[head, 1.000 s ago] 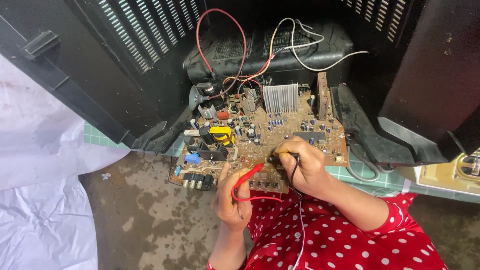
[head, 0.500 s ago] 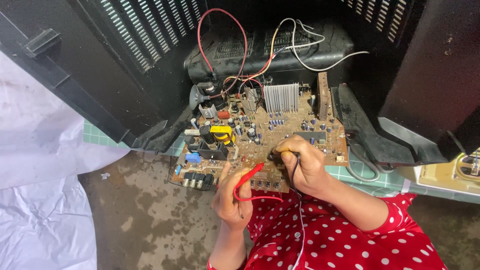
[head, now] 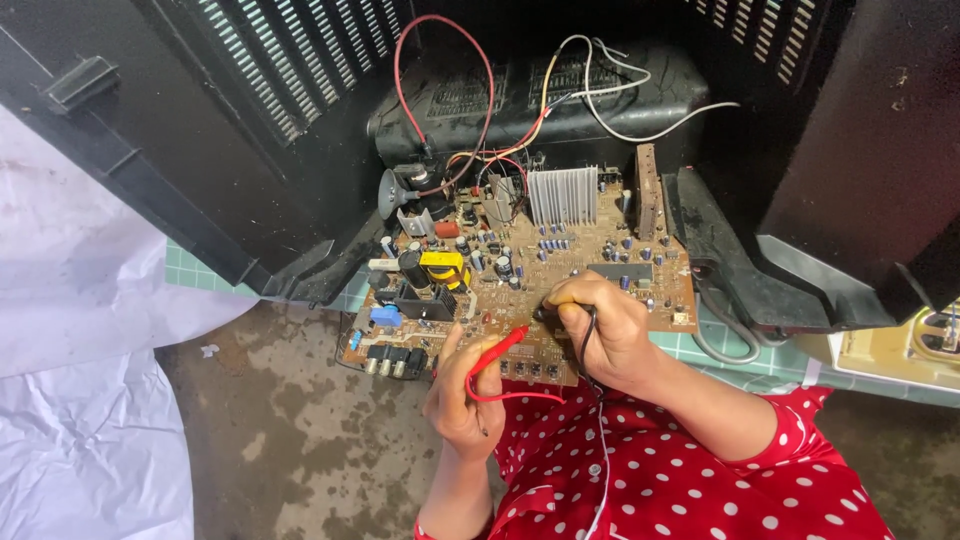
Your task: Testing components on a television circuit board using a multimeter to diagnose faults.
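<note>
2 hands [head: 530, 365] hold 2 probes [head: 505, 350].

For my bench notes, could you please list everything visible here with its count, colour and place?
circuit board: one, brown, centre, at the casing's opening
black casing: one, black, across the top
heat sink: one, silver, on the board's far edge
yellow component: one, yellow, on the board's left part
white sheet: one, white, left
red probe: one, red, in the left hand
black probe: one, black, in the right hand
left hand: holds the red probe
right hand: presses the black probe to the board
</note>
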